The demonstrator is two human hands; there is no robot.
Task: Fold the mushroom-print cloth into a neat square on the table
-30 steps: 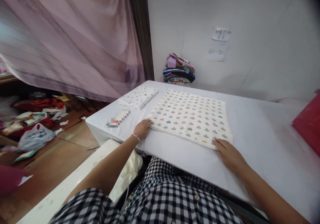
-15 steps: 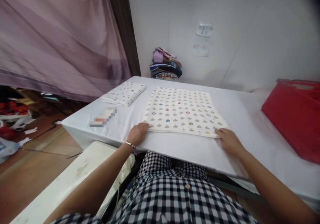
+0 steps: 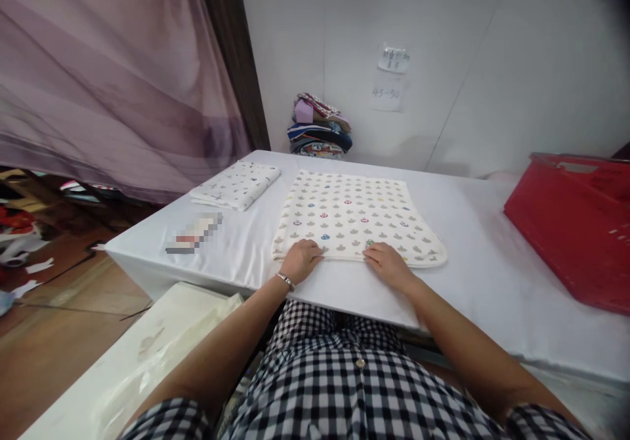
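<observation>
- A shirt (image 3: 344, 394) with small black and white squares.
- Little round buttons (image 3: 361, 363) down the front.
- A thin silver bracelet (image 3: 284, 280) on the left wrist.
- Bare arms.

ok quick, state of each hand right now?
Left hand: palm down on the near edge of the patterned cloth, grip cannot be told.
Right hand: palm down on the same edge, grip cannot be told.

White wall (image 3: 443, 46), mauve curtain (image 3: 108, 79), wooden floor (image 3: 54, 335).
</observation>
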